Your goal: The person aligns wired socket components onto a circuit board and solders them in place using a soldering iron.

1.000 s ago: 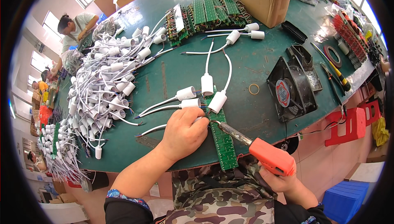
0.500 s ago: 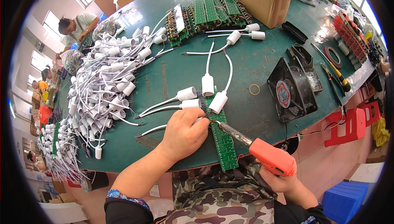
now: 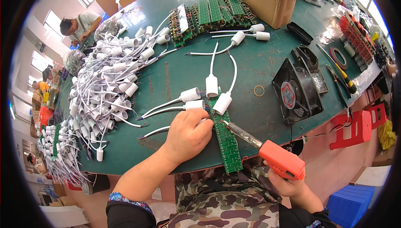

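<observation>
A long green circuit board strip point(image 3: 228, 152) lies at the table's near edge. My left hand point(image 3: 190, 133) is closed beside its left side, gripping a white lamp socket whose lead point(image 3: 157, 132) sticks out to the left; the fingers mostly hide its body. My right hand point(image 3: 287, 185) is wrapped round the orange handle of a soldering iron point(image 3: 282, 159), its tip over the board just right of my left fingers. Two white sockets point(image 3: 222, 104) with leads pointing away rest at the board's far end. Two more point(image 3: 193, 105) lie left of it.
A large heap of white sockets point(image 3: 112, 67) covers the table's left. Green boards point(image 3: 209, 11) and a cardboard box point(image 3: 269, 0) stand at the back. To the right are a black fan point(image 3: 298, 92), pliers point(image 3: 337, 84), a screwdriver point(image 3: 346, 77) and tape point(image 3: 338, 58). A co-worker point(image 3: 81, 27) sits far left.
The soldering iron and my right hand have shifted slightly to the right, its tip now a little farther from my left fingers. My left hand and the board stay in place.
</observation>
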